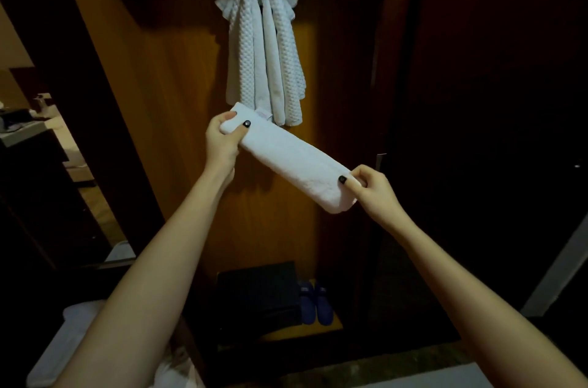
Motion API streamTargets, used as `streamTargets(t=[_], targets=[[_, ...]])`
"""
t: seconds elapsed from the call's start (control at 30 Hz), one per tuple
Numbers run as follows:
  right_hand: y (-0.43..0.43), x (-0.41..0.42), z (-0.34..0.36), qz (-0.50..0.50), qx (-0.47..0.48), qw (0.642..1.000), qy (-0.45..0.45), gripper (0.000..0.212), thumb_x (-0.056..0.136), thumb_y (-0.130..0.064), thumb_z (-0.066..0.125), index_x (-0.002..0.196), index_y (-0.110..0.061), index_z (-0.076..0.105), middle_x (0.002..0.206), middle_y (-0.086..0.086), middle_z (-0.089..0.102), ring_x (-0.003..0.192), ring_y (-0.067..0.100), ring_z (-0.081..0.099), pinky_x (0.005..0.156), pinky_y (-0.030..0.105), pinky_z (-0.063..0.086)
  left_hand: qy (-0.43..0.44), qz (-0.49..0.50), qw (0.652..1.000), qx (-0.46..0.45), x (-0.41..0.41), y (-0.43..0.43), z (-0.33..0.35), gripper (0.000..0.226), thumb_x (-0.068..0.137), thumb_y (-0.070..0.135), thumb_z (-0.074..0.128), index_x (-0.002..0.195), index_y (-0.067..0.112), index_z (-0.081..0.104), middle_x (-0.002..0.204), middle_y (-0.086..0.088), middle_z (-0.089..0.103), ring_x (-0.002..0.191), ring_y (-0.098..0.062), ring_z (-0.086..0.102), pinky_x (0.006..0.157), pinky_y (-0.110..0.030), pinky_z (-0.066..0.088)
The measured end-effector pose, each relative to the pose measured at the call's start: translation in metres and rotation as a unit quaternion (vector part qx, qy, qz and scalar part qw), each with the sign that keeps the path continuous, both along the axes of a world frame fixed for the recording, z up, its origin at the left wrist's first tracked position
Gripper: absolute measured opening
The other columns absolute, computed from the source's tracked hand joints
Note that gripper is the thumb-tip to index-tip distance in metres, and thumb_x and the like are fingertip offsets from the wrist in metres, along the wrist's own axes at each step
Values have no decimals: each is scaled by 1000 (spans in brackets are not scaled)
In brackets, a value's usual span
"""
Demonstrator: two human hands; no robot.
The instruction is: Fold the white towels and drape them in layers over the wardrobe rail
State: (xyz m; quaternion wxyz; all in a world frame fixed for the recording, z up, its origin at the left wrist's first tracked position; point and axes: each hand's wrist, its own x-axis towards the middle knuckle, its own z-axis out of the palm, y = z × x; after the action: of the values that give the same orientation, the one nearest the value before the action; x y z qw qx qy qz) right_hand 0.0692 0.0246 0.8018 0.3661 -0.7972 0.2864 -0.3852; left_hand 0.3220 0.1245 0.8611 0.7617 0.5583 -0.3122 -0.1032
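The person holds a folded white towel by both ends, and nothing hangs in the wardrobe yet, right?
Not quite: the head view shows waffle towels already hanging there. The left hand and right hand do grip the folded white towel by its ends.

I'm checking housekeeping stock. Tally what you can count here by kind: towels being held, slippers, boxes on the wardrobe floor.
Folded towel, pinched by left hand and right hand: 1
Blue slippers: 2
Black box: 1
Total: 4
Hung towels overlap; layers not countable.
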Motion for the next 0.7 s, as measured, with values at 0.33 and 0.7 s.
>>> streamTargets(t=[0.33, 0.7], targets=[[-3, -18, 3, -11, -213, 967, 139, 24, 94, -26, 61, 78, -12, 51, 70, -9, 45, 61, 5, 43, 56, 25, 34, -110, 88, 985, 99, 8, -10, -26, 45, 83, 12, 71, 124, 8, 53, 127, -11, 57, 115, -25, 56, 96, -39, 48], [-5, -26, 12, -13, -120, 989, 81, 19, 97, -16, 54, 79, -8, 54, 68, 5, 56, 57, 4, 47, 53, 20, 34, -78, 57, 992, 86, 5, -12, -36, 44, 88, 13, 69, 128, 6, 51, 127, -10, 57, 115, -22, 55, 89, -23, 45]])
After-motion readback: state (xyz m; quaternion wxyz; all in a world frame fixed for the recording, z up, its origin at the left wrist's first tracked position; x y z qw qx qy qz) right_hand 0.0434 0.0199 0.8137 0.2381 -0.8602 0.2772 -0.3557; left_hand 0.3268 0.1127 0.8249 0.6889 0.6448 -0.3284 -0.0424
